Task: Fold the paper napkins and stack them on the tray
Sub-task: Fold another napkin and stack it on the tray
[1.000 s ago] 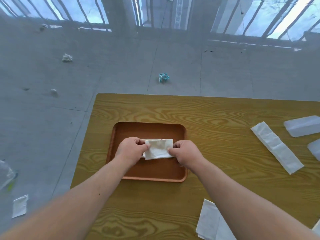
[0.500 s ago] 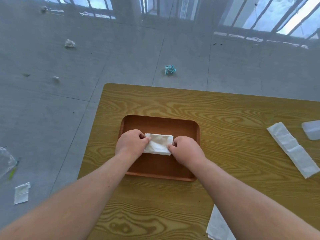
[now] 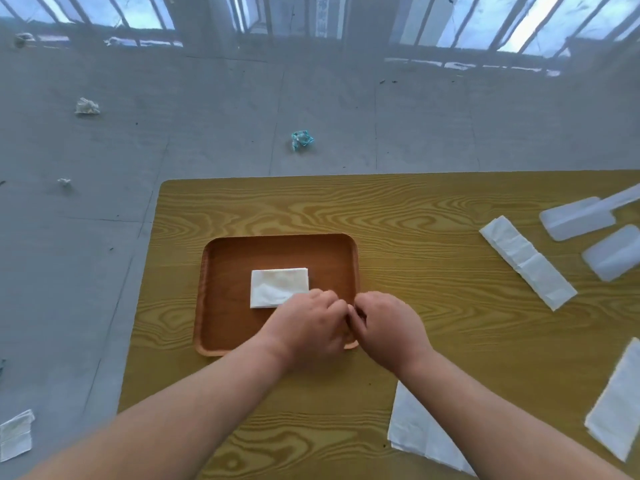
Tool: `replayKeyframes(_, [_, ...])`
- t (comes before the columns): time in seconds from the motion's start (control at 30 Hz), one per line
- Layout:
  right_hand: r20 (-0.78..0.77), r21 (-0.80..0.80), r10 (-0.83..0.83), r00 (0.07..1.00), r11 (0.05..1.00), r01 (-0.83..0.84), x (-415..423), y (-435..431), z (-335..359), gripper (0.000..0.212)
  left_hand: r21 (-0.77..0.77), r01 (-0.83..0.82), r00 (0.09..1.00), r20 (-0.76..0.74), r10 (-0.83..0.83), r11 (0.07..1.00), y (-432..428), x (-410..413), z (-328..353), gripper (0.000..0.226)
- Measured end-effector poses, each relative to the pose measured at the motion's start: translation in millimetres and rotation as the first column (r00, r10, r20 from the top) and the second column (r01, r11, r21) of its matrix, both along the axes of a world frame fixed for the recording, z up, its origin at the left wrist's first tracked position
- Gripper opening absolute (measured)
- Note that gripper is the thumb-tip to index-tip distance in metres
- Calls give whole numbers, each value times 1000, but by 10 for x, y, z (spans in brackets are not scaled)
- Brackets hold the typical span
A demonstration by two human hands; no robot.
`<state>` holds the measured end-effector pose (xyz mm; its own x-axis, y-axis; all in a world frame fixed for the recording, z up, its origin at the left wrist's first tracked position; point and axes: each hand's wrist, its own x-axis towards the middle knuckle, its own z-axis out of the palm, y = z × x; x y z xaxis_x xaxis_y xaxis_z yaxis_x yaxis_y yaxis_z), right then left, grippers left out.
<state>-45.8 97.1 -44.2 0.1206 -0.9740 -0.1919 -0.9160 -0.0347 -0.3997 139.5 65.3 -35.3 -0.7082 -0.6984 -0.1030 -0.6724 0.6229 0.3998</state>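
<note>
Grey littered floor (image 3: 207, 140), barred windows (image 3: 450, 22)

A single head-worn wide-angle view looked forward and down, close over the table (image 3: 398, 216), with floor (image 3: 207, 116) beyond.

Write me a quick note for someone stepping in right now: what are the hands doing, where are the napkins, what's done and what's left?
Left hand: over the near right part of the tray, fingers curled, holding nothing visible.
Right hand: beside it at the tray's right edge, also empty as far as can be seen.
Done: one folded napkin lies flat in the middle of the tray.
Left: a long strip napkin at the table's right, an unfolded napkin near the front edge, and another napkin at far right are unfolded and off the tray. Fold each and stack it on the first.
</note>
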Motion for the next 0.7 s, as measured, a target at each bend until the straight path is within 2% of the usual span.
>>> replayKeyframes(0.1, [-50,-71,-35,998,997,31,-519,378,-1,15,-51,331,940,105,-325,942,286,-373,-67,52])
replayKeyframes(0.13, [-86,-90,-44,995,995,37,-692,512,3,16,-46,412,906,124,-404,910,370,-477,-105,56])
replayKeyframes(0.2, [-136,-85,-47,990,996,35,-1011,825,-8,32,-19,546,831,136,-539,838,537,-652,-189,60])
replayKeyframes(0.3, [-169,-73,4,986,997,-16,-1304,1343,-40,42,76,672,726,134,-675,737,714,-820,-303,59])
replayKeyframes(0.4, [-197,-60,76,977,994,-90,-1435,1848,-112,36,154,707,669,172,-723,691,801,-907,-379,63])
replayKeyframes(0.53, [-157,-33,71,985,996,-77,-1488,2227,-147,32,170,725,633,220,-742,668,767,-978,-398,69])
replayKeyframes(0.6, [-155,-12,81,985,996,-84,-1497,2241,-155,34,156,720,633,254,-731,677,689,-991,-396,72])
replayKeyframes(0.7, [-165,57,65,984,997,-56,-1518,2055,-145,44,114,674,679,294,-673,730,505,-1032,-377,76])
